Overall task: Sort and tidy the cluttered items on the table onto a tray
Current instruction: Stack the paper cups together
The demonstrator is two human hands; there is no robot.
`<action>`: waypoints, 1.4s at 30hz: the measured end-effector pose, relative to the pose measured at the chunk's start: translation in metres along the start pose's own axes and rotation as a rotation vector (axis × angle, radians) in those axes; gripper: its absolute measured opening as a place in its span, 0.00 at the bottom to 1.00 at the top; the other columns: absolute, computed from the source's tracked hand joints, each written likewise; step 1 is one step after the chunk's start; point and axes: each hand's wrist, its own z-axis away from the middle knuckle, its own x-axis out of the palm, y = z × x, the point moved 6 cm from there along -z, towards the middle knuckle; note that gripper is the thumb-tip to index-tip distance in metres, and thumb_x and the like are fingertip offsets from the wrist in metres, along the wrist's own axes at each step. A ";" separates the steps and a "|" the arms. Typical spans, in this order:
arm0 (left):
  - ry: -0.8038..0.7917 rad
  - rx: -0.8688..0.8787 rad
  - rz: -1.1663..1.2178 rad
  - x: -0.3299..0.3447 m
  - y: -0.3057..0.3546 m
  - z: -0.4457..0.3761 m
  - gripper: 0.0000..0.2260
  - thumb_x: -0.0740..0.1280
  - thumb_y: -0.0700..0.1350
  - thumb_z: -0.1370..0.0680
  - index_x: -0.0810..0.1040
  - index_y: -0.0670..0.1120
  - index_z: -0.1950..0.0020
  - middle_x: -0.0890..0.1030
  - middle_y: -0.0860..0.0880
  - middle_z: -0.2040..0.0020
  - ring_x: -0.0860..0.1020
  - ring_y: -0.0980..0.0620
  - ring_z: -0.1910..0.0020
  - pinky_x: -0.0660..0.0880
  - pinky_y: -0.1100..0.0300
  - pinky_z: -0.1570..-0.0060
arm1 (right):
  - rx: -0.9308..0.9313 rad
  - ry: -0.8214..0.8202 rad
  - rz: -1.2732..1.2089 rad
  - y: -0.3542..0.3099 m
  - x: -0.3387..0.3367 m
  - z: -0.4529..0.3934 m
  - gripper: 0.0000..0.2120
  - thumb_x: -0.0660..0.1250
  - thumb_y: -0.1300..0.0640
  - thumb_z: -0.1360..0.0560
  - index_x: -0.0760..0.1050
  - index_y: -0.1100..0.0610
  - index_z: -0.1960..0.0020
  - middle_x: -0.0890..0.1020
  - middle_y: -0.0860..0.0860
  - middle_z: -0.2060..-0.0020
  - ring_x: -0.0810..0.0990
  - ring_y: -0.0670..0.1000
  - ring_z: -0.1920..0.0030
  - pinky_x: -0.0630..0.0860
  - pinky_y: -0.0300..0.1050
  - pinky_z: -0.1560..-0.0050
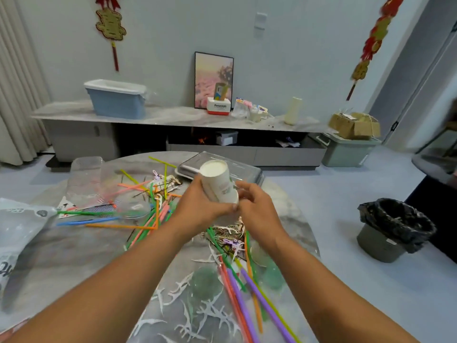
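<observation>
Cups [218,183], a short stack of white paper ones nested together, sit in the air above the middle of the table [81,256], just in front of the metal tray [247,170]. The left hand [197,206] wraps its fingers around the lower side of the stack, thumb under the bottom edge. The right hand [254,204] pinches the same bottom edge from the other side, fingers bent; whether it is pulling one cup free or squaring the stack, I cannot tell.

The step in hand looks like gathering the cups into one pile before they go to the tray, which seems to hold nothing yet. Next comes a short reach forward to stand the stack upright in a corner of the tray, leaving room for the rest. Plenty remains: coloured straws [148,219] lie crossed over the table, with white floss picks [188,315], playing cards [66,205] and a heap of paper clips [227,233] among them.

Readable writing is scarce. The green print on the cups is blurred. On the far sideboard, a small red and white box [218,106] reads "Panasonic". The plastic bag [17,231] at the left edge carries dark lettering I cannot make out.
</observation>
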 end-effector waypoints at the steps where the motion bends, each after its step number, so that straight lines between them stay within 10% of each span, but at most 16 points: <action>1: 0.009 0.003 0.009 0.016 0.003 -0.003 0.35 0.85 0.46 0.38 0.71 0.50 0.38 0.80 0.56 0.47 0.79 0.60 0.48 0.77 0.63 0.54 | 0.001 -0.012 -0.008 -0.001 -0.014 -0.003 0.25 0.56 0.69 0.24 0.76 0.50 0.35 0.83 0.48 0.44 0.82 0.46 0.45 0.81 0.42 0.48; 11: -0.124 0.010 0.202 0.127 0.001 -0.062 0.32 0.81 0.36 0.34 0.69 0.49 0.35 0.80 0.49 0.41 0.80 0.48 0.41 0.81 0.49 0.44 | -0.050 -0.018 -0.039 0.015 -0.096 -0.038 0.22 0.70 0.56 0.23 0.74 0.43 0.31 0.83 0.39 0.45 0.82 0.36 0.47 0.78 0.30 0.57; 18: -0.298 -0.008 0.054 0.161 -0.035 -0.073 0.32 0.82 0.45 0.33 0.69 0.56 0.36 0.80 0.56 0.43 0.80 0.57 0.45 0.79 0.62 0.51 | 0.086 -0.022 -0.032 0.078 -0.107 -0.054 0.25 0.74 0.49 0.25 0.72 0.42 0.31 0.81 0.41 0.43 0.80 0.39 0.46 0.77 0.28 0.59; 28: -0.491 -0.141 -0.143 0.170 -0.100 -0.064 0.29 0.76 0.37 0.27 0.70 0.50 0.29 0.80 0.52 0.37 0.79 0.51 0.37 0.78 0.53 0.38 | 0.273 -0.152 -0.012 0.154 -0.089 -0.050 0.30 0.76 0.52 0.32 0.73 0.46 0.31 0.84 0.48 0.42 0.84 0.50 0.45 0.81 0.52 0.41; 33: -0.390 -0.100 -0.099 0.162 -0.083 -0.067 0.33 0.78 0.34 0.30 0.71 0.50 0.29 0.80 0.54 0.41 0.79 0.51 0.39 0.80 0.64 0.52 | 0.226 -0.093 -0.017 0.139 -0.096 -0.058 0.26 0.78 0.53 0.29 0.75 0.45 0.33 0.85 0.48 0.46 0.85 0.50 0.48 0.84 0.51 0.48; 42: -0.300 0.045 -0.012 0.140 0.012 -0.073 0.32 0.82 0.45 0.33 0.75 0.51 0.31 0.83 0.53 0.40 0.81 0.51 0.41 0.78 0.46 0.39 | 0.122 -0.096 0.109 0.038 -0.149 -0.063 0.25 0.79 0.44 0.30 0.77 0.42 0.36 0.87 0.48 0.52 0.86 0.52 0.53 0.84 0.47 0.53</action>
